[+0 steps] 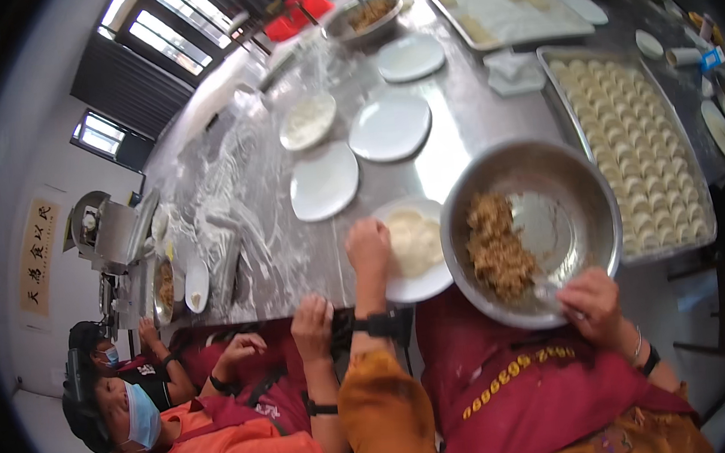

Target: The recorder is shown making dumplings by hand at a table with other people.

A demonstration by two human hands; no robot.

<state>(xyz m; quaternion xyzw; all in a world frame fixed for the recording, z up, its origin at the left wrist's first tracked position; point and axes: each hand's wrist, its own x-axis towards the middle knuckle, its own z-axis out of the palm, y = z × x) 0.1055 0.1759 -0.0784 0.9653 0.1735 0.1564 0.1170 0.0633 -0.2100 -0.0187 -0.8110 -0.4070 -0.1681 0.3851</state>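
Observation:
My left hand (368, 245), fingers curled in, is at the left edge of a white plate (398, 290) bearing pale round dough wrappers (413, 241). Whatever it may pinch is hidden. A large steel bowl (578, 177) stands to the right, overlapping that plate's edge. Brown minced filling (496, 254) is heaped on the bowl's left side. My right hand (590, 297) is closed at the near rim of the bowl, round a spoon (546, 289) whose end reaches toward the filling.
A tray of folded dumplings (631, 147) stands at right. White plates (391, 127), a paper-lined tray (503, 7) and another filling bowl (364, 19) lie farther off. Flour (238, 181) dusts the steel table's left. A co-worker in orange (235, 449) sits close at my left, another person beyond.

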